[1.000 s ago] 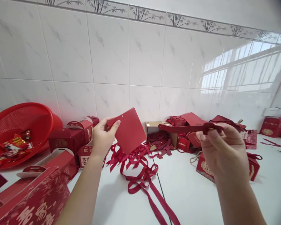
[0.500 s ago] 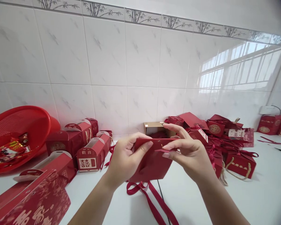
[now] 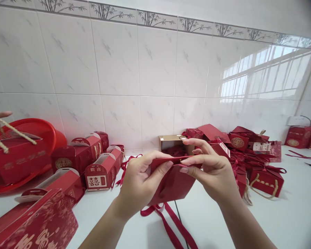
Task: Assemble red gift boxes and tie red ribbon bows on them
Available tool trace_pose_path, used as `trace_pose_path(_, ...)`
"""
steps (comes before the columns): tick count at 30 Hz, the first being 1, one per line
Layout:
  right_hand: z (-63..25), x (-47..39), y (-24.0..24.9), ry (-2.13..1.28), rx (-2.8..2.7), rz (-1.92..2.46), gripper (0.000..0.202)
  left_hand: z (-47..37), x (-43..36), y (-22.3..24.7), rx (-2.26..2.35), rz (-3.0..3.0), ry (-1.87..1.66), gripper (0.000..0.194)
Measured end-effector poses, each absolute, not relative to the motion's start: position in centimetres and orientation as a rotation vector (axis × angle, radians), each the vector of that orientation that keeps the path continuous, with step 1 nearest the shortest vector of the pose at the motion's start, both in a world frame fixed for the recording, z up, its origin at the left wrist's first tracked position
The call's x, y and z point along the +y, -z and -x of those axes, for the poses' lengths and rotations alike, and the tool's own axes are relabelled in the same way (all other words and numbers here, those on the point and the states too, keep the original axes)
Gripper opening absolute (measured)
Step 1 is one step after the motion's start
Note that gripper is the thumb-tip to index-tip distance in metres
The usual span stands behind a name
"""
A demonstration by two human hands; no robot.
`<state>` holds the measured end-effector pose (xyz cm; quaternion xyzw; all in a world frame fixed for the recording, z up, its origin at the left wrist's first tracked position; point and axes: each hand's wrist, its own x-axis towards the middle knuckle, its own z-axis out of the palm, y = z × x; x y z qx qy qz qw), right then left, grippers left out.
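A red paper gift box point(image 3: 175, 183) is held up in front of me, above the white table. My left hand point(image 3: 142, 183) grips its upper left edge, thumb on the near side. At the upper right edge my right hand point(image 3: 209, 169) pinches the card between thumb and index finger, its other fingers raised. A tiny pale bit shows by the right fingertips, too small to name. Below the box, a dark red ribbon point(image 3: 168, 224) trails over the table. The far side of the box is hidden.
At far left another person's hand point(image 3: 0, 116) holds a red box point(image 3: 20, 157) by rope handles over a red plastic basket point(image 3: 50, 131). Finished-looking red boxes point(image 3: 100, 174) stand left; more boxes point(image 3: 265, 181) pile up right. An open cardboard box point(image 3: 168, 139) sits behind.
The other person's hand has come in from the left with a rope-handled box, covering the basket's contents. My hands have shifted slightly right, and the two top edges of my box sit closer together.
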<state>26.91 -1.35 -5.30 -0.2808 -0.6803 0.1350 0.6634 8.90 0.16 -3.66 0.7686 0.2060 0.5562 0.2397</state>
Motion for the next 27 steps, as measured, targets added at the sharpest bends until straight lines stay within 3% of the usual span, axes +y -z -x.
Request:
trace_pose_path(12, -27.46, -1.27, 5.40, -0.259, -1.518, 0.611, 0.019, -9.10, 0.41, 3.88, 0.468, -2.184, -1.477, 0.016)
trace_pose_path(27, -27.17, -1.92, 5.26, -0.095, -1.566, 0.509, 0.025, -9.03, 0.29, 4.02, 0.335, -2.316, -1.695, 0.023)
